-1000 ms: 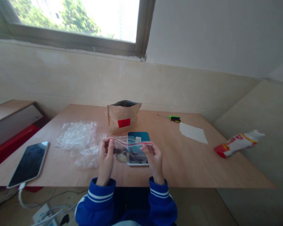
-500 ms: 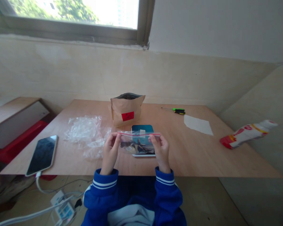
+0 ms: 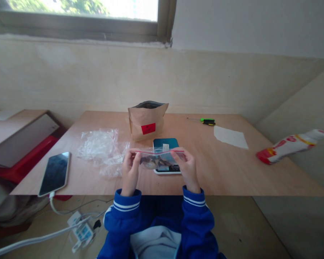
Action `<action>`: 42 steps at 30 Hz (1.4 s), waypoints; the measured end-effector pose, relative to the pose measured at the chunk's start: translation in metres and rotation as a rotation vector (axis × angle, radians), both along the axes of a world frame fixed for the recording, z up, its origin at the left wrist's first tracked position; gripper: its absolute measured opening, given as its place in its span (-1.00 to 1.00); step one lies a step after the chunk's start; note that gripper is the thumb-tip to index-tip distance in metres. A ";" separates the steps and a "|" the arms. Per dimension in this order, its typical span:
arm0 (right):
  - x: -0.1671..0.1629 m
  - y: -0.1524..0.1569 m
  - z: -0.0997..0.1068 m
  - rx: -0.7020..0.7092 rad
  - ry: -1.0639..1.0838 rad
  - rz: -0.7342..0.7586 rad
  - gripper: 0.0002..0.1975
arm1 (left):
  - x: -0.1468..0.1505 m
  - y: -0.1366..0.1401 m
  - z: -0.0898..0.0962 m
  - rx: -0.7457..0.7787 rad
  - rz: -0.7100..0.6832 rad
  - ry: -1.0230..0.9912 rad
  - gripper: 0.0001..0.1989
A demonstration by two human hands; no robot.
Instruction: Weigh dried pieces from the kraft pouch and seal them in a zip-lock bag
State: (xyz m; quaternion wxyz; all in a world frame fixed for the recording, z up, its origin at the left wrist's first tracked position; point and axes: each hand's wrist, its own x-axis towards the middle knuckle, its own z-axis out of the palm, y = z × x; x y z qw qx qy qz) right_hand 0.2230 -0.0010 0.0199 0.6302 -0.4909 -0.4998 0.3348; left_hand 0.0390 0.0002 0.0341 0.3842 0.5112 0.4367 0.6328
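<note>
Wooden table (image 3: pixel 221 169) under the window carries my work. I pinch a small zip bag (image 3: pixel 158 160) by its red seal strip, left hand (image 3: pixel 130 169) on one end and right hand (image 3: pixel 187 167) on the other, so it hangs flat with dark pieces inside, just above the blue scale (image 3: pixel 166 144). Behind the scale stands an open brown pouch (image 3: pixel 147 120); left of it lie spare clear bags (image 3: pixel 102 149).

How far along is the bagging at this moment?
Done: dark pieces already sit inside the clear zip bag. In hand: the left hand and right hand pinch its red-striped top edge at either end, above the small scale. Whether the strip is pressed shut cannot be told. Left: the brown paper pouch stands open; spare clear bags lie unused.
</note>
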 end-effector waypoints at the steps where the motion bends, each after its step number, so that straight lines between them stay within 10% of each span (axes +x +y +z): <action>1: -0.002 0.000 0.001 0.014 0.005 -0.019 -0.78 | 0.000 0.000 -0.001 0.000 -0.012 -0.008 -0.82; 11: -0.007 -0.002 0.004 0.106 -0.130 -0.055 -0.82 | -0.010 0.001 0.001 -0.030 0.025 0.011 -0.83; 16: -0.013 -0.008 0.019 0.232 -0.507 -0.246 -0.68 | -0.009 -0.002 -0.002 0.045 0.060 0.121 -0.86; 21: -0.035 -0.017 0.034 0.293 -0.723 -0.130 -0.75 | -0.006 -0.002 -0.003 0.124 0.070 0.281 -0.89; 42: -0.038 -0.014 0.030 0.239 -0.561 -0.006 -0.87 | 0.002 -0.005 0.007 0.273 -0.013 0.374 -0.95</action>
